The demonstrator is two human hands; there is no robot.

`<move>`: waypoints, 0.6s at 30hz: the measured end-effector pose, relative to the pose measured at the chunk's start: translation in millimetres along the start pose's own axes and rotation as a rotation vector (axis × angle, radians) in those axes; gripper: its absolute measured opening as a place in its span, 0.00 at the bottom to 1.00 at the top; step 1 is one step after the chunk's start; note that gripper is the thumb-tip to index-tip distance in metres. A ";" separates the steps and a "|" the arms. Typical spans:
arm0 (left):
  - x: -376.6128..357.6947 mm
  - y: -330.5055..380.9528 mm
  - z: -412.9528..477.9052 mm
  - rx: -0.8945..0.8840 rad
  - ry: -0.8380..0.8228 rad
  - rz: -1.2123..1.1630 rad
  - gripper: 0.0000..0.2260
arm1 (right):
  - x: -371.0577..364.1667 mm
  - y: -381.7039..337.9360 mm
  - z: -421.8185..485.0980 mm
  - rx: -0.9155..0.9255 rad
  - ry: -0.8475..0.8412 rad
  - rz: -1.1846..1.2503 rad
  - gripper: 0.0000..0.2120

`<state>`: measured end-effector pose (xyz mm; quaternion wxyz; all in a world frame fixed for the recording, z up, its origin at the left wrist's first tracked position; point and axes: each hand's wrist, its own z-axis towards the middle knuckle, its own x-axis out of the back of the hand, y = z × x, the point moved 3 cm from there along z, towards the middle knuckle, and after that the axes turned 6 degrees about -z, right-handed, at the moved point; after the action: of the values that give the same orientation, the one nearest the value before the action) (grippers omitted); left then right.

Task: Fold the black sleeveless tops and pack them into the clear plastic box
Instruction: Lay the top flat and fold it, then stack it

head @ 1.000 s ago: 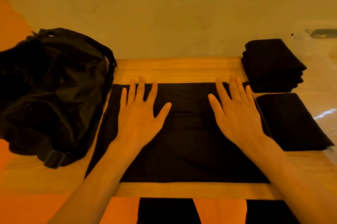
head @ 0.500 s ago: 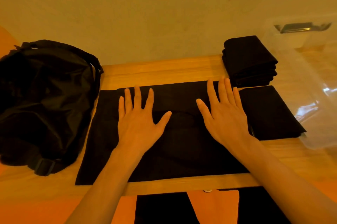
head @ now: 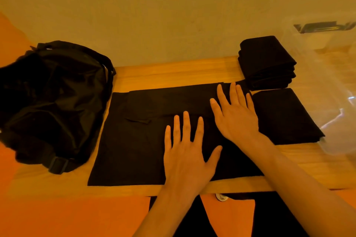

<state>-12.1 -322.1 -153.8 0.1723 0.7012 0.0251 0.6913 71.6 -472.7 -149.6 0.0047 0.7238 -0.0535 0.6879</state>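
My left hand (head: 188, 152) and right hand (head: 237, 117) press flat, fingers spread and gripping nothing, smoothing the black sleeveless top (head: 134, 140) beneath them for its next fold.

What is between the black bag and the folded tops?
A spread top on the table, with the left hand and right hand flat on it. Head view.

Counts. One table (head: 173, 71). Black tops: one spread top (head: 134, 140), centre; one single folded top (head: 285, 117), right; one stack (head: 267, 59) of folded tops, far right, with layers too dark to count exactly. One bag (head: 54, 98), left. One box (head: 339, 75), right edge. Two hands: left hand (head: 188, 157), right hand (head: 237, 119).
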 end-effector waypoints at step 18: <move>-23.0 100.5 -19.1 -0.395 -0.247 -0.017 0.34 | 6.2 6.3 112.6 0.312 -0.085 -0.053 0.27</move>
<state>-52.2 -418.9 -148.5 0.3139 0.7328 -0.1260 0.5904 183.5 -488.5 -149.8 -0.0919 0.7453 0.0727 0.6563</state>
